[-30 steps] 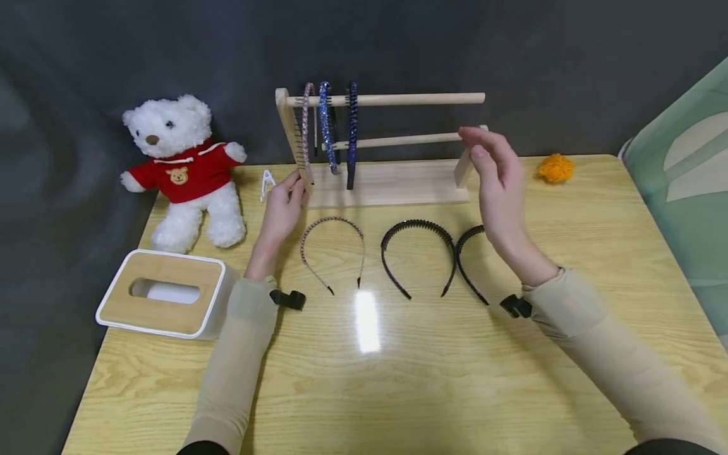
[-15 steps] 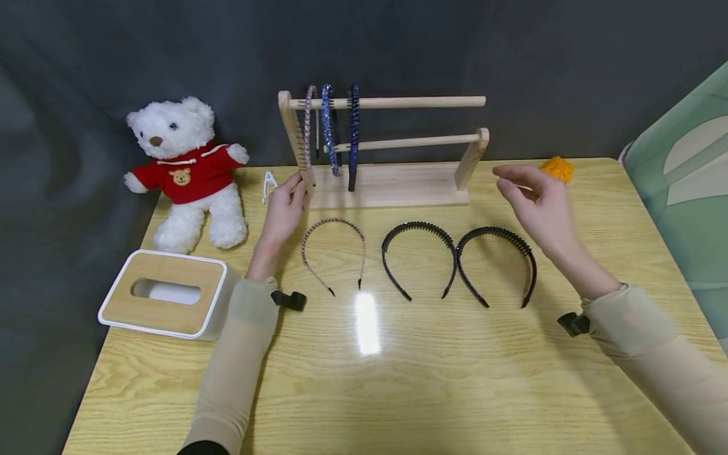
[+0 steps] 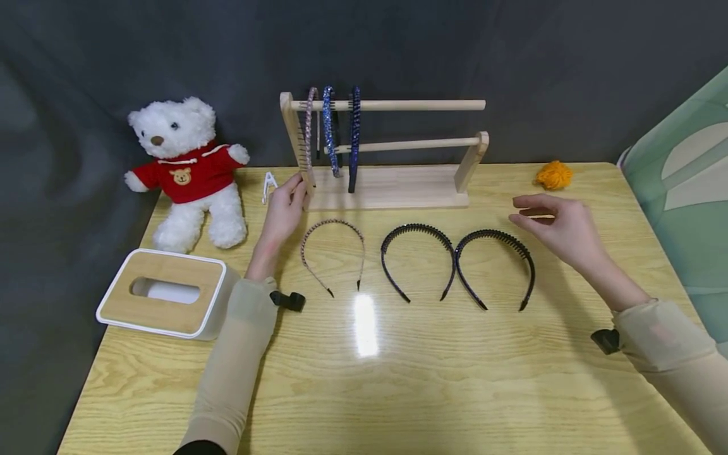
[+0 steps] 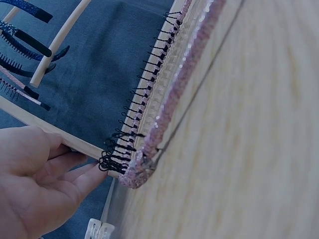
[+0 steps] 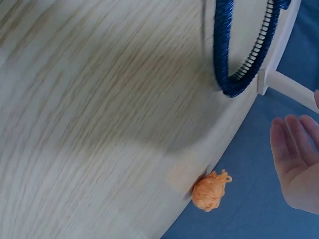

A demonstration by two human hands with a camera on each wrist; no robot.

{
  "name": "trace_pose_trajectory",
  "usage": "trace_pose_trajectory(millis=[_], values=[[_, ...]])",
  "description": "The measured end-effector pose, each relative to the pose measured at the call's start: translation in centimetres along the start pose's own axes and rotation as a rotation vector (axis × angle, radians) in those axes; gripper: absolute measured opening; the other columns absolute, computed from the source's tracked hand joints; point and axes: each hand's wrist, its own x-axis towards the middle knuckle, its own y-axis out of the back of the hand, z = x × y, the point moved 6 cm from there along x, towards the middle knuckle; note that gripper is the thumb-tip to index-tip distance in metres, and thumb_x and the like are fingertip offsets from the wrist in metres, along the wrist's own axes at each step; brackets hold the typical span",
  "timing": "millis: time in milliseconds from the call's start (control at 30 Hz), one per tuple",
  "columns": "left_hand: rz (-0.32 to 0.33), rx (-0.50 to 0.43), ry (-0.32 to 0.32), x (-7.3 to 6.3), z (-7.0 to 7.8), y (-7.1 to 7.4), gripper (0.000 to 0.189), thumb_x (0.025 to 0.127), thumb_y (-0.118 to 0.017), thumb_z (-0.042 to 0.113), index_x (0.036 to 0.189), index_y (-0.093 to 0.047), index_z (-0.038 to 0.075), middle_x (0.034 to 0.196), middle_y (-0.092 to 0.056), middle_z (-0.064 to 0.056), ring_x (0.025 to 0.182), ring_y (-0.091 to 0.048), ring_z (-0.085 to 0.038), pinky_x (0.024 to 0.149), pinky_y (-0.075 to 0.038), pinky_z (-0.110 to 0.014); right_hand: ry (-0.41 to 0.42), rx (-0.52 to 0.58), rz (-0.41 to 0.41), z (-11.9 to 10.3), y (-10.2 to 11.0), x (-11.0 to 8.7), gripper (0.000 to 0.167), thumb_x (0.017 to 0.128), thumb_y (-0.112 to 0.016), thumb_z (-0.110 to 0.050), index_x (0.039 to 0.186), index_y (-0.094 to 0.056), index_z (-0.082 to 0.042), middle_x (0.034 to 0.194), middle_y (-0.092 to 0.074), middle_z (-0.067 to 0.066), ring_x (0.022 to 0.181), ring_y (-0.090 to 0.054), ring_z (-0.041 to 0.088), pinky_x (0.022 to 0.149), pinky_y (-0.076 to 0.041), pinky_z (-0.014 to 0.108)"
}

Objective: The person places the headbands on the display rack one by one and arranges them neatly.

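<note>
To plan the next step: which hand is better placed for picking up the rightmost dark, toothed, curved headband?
Probably the right hand: it is empty and near that headband, while the left hand holds the pale wooden rack.

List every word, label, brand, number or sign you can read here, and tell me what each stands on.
None: no readable text shows in any view.
The red sweater carries only a bear-face picture, with no letters visible.
The wooden rack, headbands and tissue box show no lettering.
</note>
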Motion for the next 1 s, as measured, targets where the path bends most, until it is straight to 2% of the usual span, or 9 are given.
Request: trace_pose_trajectory(millis=[100,267,333,433,500,567,767,900,1000], values=[[-0.003,0.002,0.007,-0.1,-0.2,0.0,0.033,0.118,-0.04,0.014,0.106,-0.058,-0.012,0.085,-0.052,-0.025,0.066,-0.044,-0.018,0.058,-0.035,-0.024,-0.001,-0.05,-0.054,0.5,-0.3,0.0,0.033,0.097,-0.082,-0.009,0.125,-0.075,0.006,0.121,-0.074,0.026,0.085,-0.057,-0.024,0.072,-0.047,0.002],[-0.003,0.01,0.015,-0.1,-0.2,0.0,0.032,0.118,-0.041,0.015,0.108,-0.058,-0.01,0.087,-0.053,-0.025,0.064,-0.043,-0.017,0.056,-0.034,-0.024,0.002,-0.108,-0.117,1.2,-1.0,0.0,0.035,0.095,-0.085,-0.012,0.124,-0.076,0.006,0.121,-0.073,0.027,0.084,-0.057,-0.022,0.07,-0.046,0.002],[-0.002,0.007,0.02,-0.1,-0.2,0.0,0.032,0.118,-0.041,0.014,0.109,-0.059,-0.011,0.088,-0.054,-0.025,0.065,-0.045,-0.018,0.056,-0.035,-0.024,0.011,-0.126,-0.126,1.4,-1.2,-0.1,0.035,0.094,-0.086,-0.012,0.122,-0.077,0.006,0.119,-0.074,0.026,0.084,-0.064,-0.012,0.07,-0.046,0.002],[-0.001,0.008,0.024,0.0,-0.2,0.0,0.032,0.118,-0.042,0.013,0.111,-0.06,-0.012,0.09,-0.055,-0.026,0.068,-0.048,-0.021,0.057,-0.036,-0.023,0.044,-0.166,-0.129,1.7,-1.4,-0.1,0.032,0.092,-0.088,-0.009,0.118,-0.078,0.005,0.114,-0.076,0.025,0.085,-0.076,0.012,0.068,-0.045,0.002],[0.002,0.009,0.023,0.1,-0.2,0.0,0.032,0.118,-0.042,0.013,0.114,-0.061,-0.012,0.091,-0.056,-0.026,0.071,-0.051,-0.025,0.059,-0.037,-0.023,0.069,-0.187,-0.139,1.7,-1.6,-0.2,0.03,0.091,-0.088,-0.008,0.117,-0.079,0.005,0.111,-0.077,0.024,0.085,-0.078,0.028,0.067,-0.044,0.002],[0.006,0.014,0.023,0.1,-0.2,0.1,0.032,0.118,-0.042,0.013,0.118,-0.063,-0.011,0.092,-0.058,-0.026,0.074,-0.053,-0.028,0.06,-0.038,-0.023,0.091,-0.202,-0.154,1.8,-1.8,-0.2,0.03,0.09,-0.088,-0.007,0.116,-0.079,0.005,0.107,-0.078,0.023,0.085,-0.077,0.037,0.067,-0.043,0.002],[0.001,0.012,0.021,0.0,-0.2,0.1,0.033,0.118,-0.043,0.013,0.127,-0.064,-0.01,0.096,-0.062,-0.026,0.076,-0.056,-0.028,0.059,-0.038,-0.022,0.121,-0.258,-0.181,2.2,-2.4,-0.4,0.031,0.089,-0.09,-0.01,0.113,-0.079,0.006,0.098,-0.079,0.02,0.082,-0.077,0.035,0.066,-0.045,0.007],[-0.001,0.004,0.018,-0.1,-0.2,0.1,0.031,0.118,-0.043,0.012,0.122,-0.064,-0.01,0.094,-0.061,-0.026,0.069,-0.051,-0.02,0.057,-0.036,-0.022,0.118,-0.281,-0.203,2.5,-2.6,-0.5,0.031,0.089,-0.09,-0.011,0.112,-0.079,0.006,0.098,-0.079,0.018,0.082,-0.077,0.031,0.066,-0.05,0.016],[0.005,-0.002,0.015,0.0,-0.2,0.1,0.03,0.117,-0.043,0.011,0.119,-0.064,-0.01,0.093,-0.06,-0.026,0.069,-0.051,-0.021,0.056,-0.036,-0.021,0.122,-0.29,-0.215,2.7,-2.7,-0.5,0.03,0.089,-0.09,-0.011,0.111,-0.08,0.006,0.096,-0.079,0.017,0.081,-0.076,0.029,0.066,-0.052,0.021]])
